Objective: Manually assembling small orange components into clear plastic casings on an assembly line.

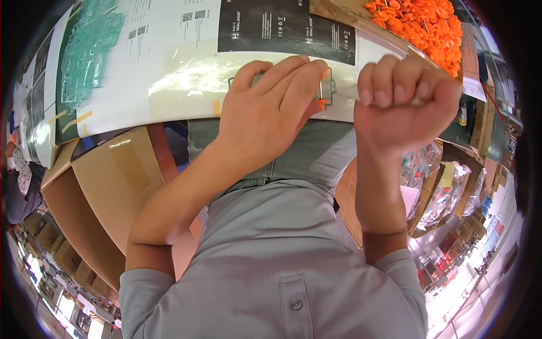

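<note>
Two hands: both are working at the near edge of the white work surface (141,85), the left one flat, the right one fisted.
Far left of the hands: a heap of clear green plastic parts (90,51) is lying on the white work surface, well apart from both hands.
Below the left forearm: a brown cardboard box (107,186) is standing under the surface edge.
Left hand (271,113): it is pressing palm-down, fingers curled loosely over a small clear plastic part (326,90), which is lying beneath and just beyond the fingertips; it is covering the part rather than pinching it.
Small clear plastic part: it is showing a pale outline and an orange spot at its lower corner; most of it is hidden under the fingers, so its long axis cannot be told.
Key relation: the part is sitting between the two hands, touching the left and just beside the right; the left hand is the nearer.
Right hand (403,104): it is closed in a tight fist, knuckles up; whether anything is inside cannot be told.
Beyond the right hand: a box of orange plastic pieces (420,25) is resting, near but not touching.
</note>
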A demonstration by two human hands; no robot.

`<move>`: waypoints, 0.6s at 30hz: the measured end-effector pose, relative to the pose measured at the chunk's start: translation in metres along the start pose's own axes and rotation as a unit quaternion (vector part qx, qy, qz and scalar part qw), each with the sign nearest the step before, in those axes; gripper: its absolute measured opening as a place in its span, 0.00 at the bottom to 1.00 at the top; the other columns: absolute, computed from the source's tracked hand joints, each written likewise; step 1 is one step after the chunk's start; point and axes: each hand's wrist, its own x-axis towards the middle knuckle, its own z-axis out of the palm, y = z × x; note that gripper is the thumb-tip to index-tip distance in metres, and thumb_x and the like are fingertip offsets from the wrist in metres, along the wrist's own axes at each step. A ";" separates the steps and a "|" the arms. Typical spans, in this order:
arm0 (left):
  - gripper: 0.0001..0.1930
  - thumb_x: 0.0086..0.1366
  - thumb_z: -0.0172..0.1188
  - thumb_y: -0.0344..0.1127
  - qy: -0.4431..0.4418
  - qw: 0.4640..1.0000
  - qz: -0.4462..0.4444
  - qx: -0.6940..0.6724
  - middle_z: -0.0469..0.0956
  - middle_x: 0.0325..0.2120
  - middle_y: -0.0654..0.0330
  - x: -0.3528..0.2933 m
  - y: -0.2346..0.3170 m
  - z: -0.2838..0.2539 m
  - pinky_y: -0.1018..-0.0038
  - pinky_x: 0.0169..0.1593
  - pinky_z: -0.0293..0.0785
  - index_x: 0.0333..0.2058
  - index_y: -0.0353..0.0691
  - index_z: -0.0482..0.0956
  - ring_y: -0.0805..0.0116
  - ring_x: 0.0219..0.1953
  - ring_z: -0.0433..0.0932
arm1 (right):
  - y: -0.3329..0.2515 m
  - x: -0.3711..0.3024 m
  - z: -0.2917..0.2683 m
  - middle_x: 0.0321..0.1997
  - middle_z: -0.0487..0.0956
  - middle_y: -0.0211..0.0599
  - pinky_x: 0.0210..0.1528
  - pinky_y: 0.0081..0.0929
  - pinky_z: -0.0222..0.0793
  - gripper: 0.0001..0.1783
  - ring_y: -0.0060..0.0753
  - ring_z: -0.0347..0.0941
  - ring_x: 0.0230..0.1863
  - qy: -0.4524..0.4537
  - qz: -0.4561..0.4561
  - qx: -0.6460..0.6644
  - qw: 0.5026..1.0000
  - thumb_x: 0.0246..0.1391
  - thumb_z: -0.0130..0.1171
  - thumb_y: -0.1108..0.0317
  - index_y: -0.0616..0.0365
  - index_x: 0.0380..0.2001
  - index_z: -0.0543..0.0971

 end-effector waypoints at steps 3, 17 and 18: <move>0.30 0.55 0.71 0.29 -0.010 0.999 -0.021 0.022 0.83 0.50 0.63 -0.004 0.003 -0.001 0.68 0.50 0.72 0.56 0.36 0.70 0.65 0.52 0.82 | 0.002 -0.012 -0.001 0.15 0.59 0.32 0.15 0.31 0.59 0.26 0.29 0.56 0.14 -0.025 -0.013 0.012 1.000 0.72 0.38 0.45 0.49 0.24 0.59; 0.26 0.56 0.70 0.31 -0.002 0.999 -0.040 0.015 0.82 0.49 0.63 -0.005 0.004 0.001 0.67 0.52 0.70 0.53 0.37 0.73 0.65 0.52 0.81 | 0.010 -0.015 0.011 0.15 0.58 0.30 0.14 0.27 0.55 0.23 0.27 0.55 0.14 -0.135 -0.073 -0.203 0.967 0.73 0.40 0.51 0.50 0.23 0.59; 0.25 0.57 0.69 0.33 0.000 0.999 -0.041 0.016 0.81 0.49 0.63 -0.006 0.004 0.001 0.67 0.53 0.69 0.53 0.38 0.74 0.67 0.53 0.80 | 0.011 -0.018 0.014 0.15 0.58 0.30 0.14 0.27 0.55 0.23 0.27 0.55 0.14 -0.134 -0.075 -0.204 0.967 0.73 0.40 0.51 0.50 0.23 0.59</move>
